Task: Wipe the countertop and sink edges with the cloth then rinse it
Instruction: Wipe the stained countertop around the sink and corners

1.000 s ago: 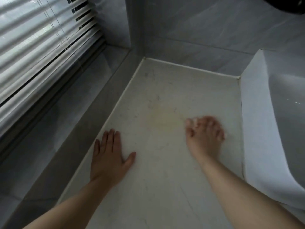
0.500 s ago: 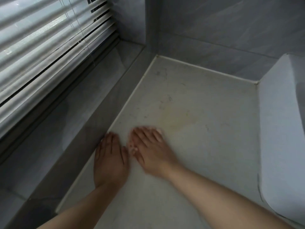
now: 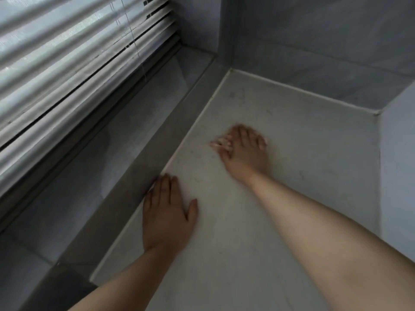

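Countertop (image 3: 303, 176) fills most of my view: a pale, matte slab, faintly marked and speckled, running from the bottom edge to a back corner sealed with a white seam (image 3: 303, 92). To its left I see slatted window blinds (image 3: 67, 63), lowered, with daylight showing between the slats and a thin cord hanging in front of them. Grey tiled wall (image 3: 325, 41) rises behind the countertop. Below the blinds lies a glossy grey sill (image 3: 78, 187), and a darker grey ledge (image 3: 125, 187) runs between that sill and the countertop's left edge. At the far right stands the plain white outer side of the sink (image 3: 399, 176), touching the countertop; its basin is out of view. Both bare forearms reach in from the bottom. My left hand (image 3: 167, 214) lies flat, palm down, on the countertop right at its left edge, fingers straight and together, thumb spread out, grasping nothing. My right hand (image 3: 244, 153) is farther forward, near the same edge, palm down with its fingers bent over a small pale pinkish cloth (image 3: 221, 143), pinning it to the surface. Only a scrap of the cloth peeks out on the hand's left side, and it is blurred. The two hands are apart.
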`<state>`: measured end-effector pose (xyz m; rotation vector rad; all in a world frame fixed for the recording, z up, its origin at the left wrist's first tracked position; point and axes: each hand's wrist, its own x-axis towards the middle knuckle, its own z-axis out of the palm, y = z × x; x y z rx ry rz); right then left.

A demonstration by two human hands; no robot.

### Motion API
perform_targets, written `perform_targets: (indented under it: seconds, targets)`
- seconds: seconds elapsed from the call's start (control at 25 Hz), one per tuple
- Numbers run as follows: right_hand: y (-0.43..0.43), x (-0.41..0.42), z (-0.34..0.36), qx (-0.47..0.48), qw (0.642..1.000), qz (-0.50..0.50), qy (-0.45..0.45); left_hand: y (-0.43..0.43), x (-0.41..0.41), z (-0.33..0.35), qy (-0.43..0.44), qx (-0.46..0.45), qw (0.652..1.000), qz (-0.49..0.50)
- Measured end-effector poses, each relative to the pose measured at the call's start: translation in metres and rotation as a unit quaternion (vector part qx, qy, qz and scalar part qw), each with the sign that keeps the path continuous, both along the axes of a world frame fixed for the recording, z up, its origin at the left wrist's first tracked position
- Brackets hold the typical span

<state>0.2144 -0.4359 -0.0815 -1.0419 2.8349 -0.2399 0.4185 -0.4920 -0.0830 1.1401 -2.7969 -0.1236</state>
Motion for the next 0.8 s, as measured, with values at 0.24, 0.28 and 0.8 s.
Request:
perform_targets:
  seconds: [0.24,0.28,0.8]
  targets:
    - [0.07,-0.013,0.005,0.05,0.98,-0.195,0.0,0.0,-0.002,0.001,-0.019,0.021,0.999,-0.015]
    - [0.062,0.001,0.005,0.047,0.979,-0.197,0.002,0.0,-0.002,0.0,-0.019,0.023,0.999,-0.016]
    - [0.098,0.007,0.002,0.066,0.994,-0.086,0.026,-0.001,0.0,-0.001,-0.039,0.031,0.998,-0.03]
